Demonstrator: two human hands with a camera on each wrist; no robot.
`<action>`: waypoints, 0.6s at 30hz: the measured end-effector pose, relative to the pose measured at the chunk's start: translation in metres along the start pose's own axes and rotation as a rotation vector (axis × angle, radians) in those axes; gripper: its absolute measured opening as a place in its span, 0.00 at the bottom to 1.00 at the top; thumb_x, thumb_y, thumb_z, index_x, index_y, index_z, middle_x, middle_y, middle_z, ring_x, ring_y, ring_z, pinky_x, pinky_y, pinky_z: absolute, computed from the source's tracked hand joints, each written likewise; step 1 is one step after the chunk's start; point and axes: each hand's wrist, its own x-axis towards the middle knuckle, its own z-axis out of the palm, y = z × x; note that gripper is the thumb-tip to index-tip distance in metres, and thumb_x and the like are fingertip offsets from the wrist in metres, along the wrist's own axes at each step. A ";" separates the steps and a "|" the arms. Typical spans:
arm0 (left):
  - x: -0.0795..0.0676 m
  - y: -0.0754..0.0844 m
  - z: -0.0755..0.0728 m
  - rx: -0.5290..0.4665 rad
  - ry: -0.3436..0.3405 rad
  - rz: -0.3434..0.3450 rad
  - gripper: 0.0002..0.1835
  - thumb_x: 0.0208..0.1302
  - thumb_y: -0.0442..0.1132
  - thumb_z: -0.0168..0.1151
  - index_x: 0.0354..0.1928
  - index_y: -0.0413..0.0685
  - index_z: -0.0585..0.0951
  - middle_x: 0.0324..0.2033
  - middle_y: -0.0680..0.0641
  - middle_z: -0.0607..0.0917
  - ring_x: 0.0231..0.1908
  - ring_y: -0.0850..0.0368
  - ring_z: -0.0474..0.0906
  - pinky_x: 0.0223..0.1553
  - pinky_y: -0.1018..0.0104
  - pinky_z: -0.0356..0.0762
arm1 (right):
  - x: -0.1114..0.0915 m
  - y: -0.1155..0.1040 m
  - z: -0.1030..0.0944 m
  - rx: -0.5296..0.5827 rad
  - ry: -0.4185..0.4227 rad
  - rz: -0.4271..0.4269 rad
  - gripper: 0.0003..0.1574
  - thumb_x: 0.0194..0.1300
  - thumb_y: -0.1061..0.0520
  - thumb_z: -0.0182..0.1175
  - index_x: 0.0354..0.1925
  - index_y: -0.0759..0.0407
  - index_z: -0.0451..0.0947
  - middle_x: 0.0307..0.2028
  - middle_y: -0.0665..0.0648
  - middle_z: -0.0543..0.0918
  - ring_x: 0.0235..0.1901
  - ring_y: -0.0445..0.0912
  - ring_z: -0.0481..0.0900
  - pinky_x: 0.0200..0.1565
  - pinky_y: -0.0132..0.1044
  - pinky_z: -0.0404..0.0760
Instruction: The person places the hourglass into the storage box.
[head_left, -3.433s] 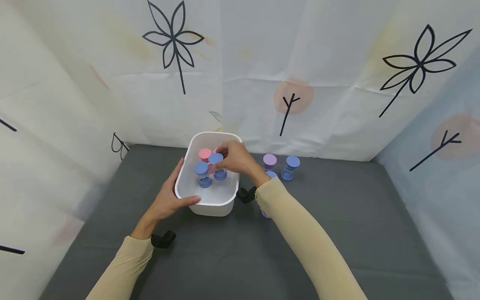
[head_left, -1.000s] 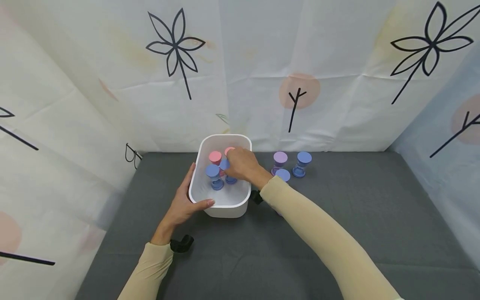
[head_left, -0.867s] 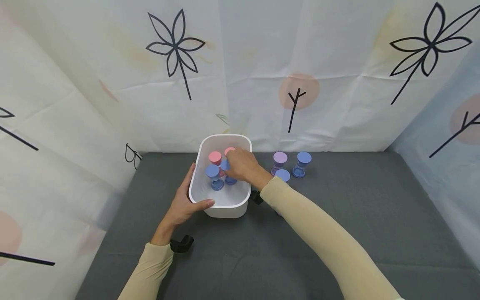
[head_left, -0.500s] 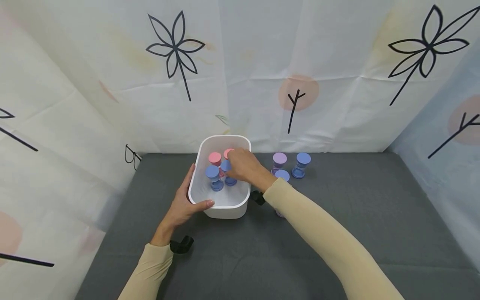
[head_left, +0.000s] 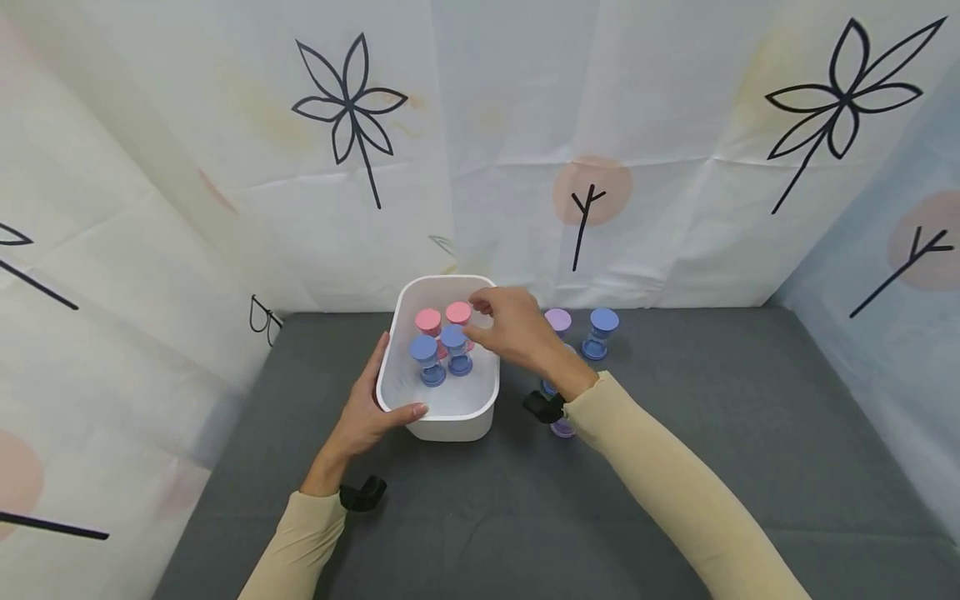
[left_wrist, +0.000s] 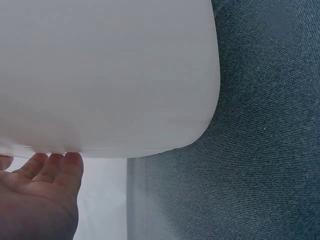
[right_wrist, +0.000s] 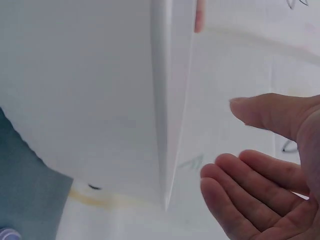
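In the head view, a white plastic bin [head_left: 453,427] stands on the dark grey table. Inside it are two blue sand timers [head_left: 424,349] [head_left: 455,337] and two pink sand timers [head_left: 428,321] [head_left: 458,313], all upright. My left hand [head_left: 363,417] holds the bin at its near-left corner, thumb by the front rim and fingers along the outer left wall [left_wrist: 110,100]. My right hand [head_left: 521,329] is over the bin's right rim, beside the timers. Its thumb and fingers are apart with nothing between them, as the right wrist view confirms.
Right of the bin, a purple sand timer [head_left: 557,320] and a blue sand timer [head_left: 600,333] stand near the back. Another purple timer [head_left: 562,428] and a further blue one [head_left: 549,387] are partly hidden by my right wrist. Patterned white cloth [head_left: 510,208] surrounds the table.
My right hand has let go of the blue sand timer, which now stands in the bin beside the other blue one. The hand has risen and moved right. My left hand keeps its hold.
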 end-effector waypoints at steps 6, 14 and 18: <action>0.000 -0.004 -0.001 -0.007 0.001 0.008 0.63 0.54 0.31 0.76 0.82 0.64 0.44 0.72 0.37 0.63 0.58 0.28 0.70 0.52 0.58 0.80 | -0.021 0.024 -0.013 0.094 0.139 0.010 0.27 0.62 0.54 0.72 0.56 0.66 0.82 0.50 0.62 0.86 0.50 0.56 0.84 0.53 0.48 0.81; 0.000 -0.004 -0.002 -0.014 0.003 0.017 0.63 0.53 0.31 0.77 0.82 0.65 0.45 0.73 0.38 0.63 0.58 0.29 0.71 0.53 0.56 0.80 | -0.044 0.066 -0.034 0.151 0.224 0.099 0.27 0.62 0.56 0.73 0.57 0.65 0.81 0.51 0.64 0.85 0.49 0.59 0.85 0.53 0.51 0.80; 0.000 -0.003 -0.002 -0.007 0.001 0.020 0.63 0.53 0.31 0.77 0.82 0.65 0.44 0.73 0.38 0.63 0.59 0.30 0.71 0.54 0.55 0.80 | -0.052 0.086 -0.045 0.134 0.257 0.158 0.27 0.63 0.56 0.72 0.57 0.67 0.80 0.51 0.67 0.85 0.50 0.61 0.83 0.54 0.52 0.79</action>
